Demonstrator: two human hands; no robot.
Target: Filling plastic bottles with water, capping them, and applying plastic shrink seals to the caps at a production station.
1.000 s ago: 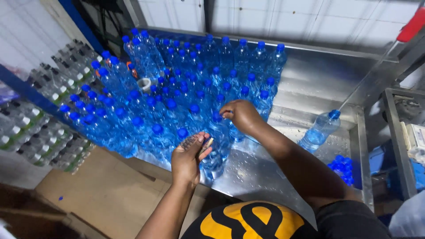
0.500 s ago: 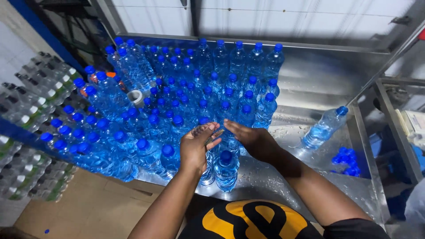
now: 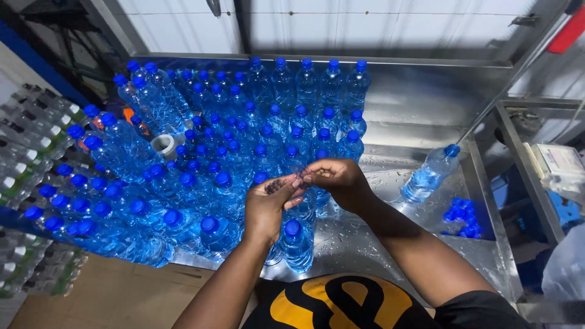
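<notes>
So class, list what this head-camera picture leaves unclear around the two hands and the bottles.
- Head view: the small dark bits in the left hand are too small to identify.
- The right hand hides its fingertips' grip.
- The clear blue-capped plastic bottles beneath the hands are partly covered.

The light is cool and quite even, coming from above and from the far side, where the white wall (image 3: 183, 24) is the brightest part. The wet steel table (image 3: 420, 109) gives a soft glare on the right. My hands (image 3: 304, 189) are sharp, with only a weak shadow under them. The left edge is darker, and there the packed bottles (image 3: 24, 158) look bent and a little blurred.
</notes>
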